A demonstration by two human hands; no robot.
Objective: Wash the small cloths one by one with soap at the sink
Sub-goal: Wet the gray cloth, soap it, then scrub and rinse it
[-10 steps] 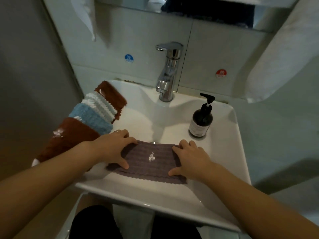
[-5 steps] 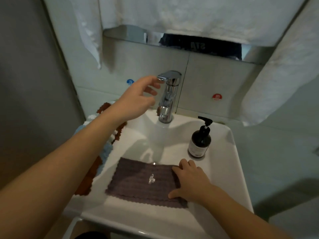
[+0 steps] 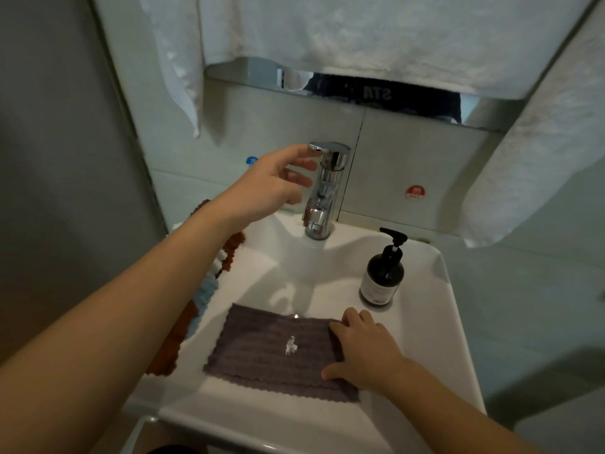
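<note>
A grey ribbed cloth lies flat in the white sink, with a white dab of soap on its middle. My right hand rests on the cloth's right edge, fingers spread flat. My left hand is raised at the chrome tap, its fingertips touching the tip of the lever on top, fingers loosely extended. No water is visible. Several other small cloths, brown, white and blue, lie on the sink's left rim, mostly hidden behind my left forearm.
A dark pump bottle of soap stands on the sink's right rim. White towels hang above the tap and at the right. A mirror strip runs along the tiled wall. A grey wall closes the left side.
My left hand left the cloth, rose to the tap and now touches the lever tip. The right hand stayed on the cloth. My view tilted up.
</note>
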